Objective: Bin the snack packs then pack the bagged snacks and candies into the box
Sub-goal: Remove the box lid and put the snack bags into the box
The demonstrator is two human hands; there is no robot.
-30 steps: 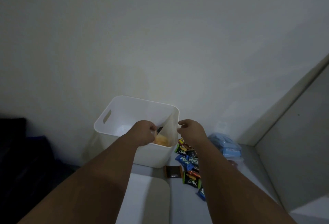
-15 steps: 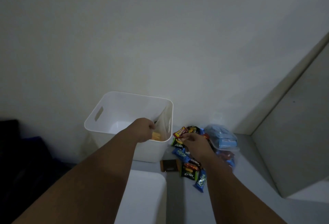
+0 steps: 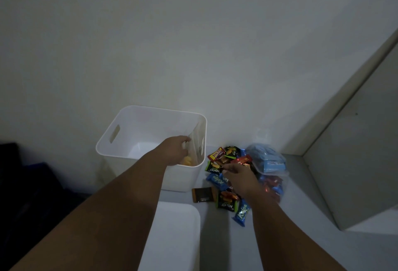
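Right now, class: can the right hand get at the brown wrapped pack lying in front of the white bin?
Probably yes: the brown pack lies uncovered beside the right hand, nothing between.

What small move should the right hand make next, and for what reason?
Probably it should close its fingers on one pack at the top of the snack pile and lift it. The right hand hangs over the pile with fingers loose, apparently gripping nothing. The left hand holds a clear bag upright inside the white bin, seemingly to receive packs.
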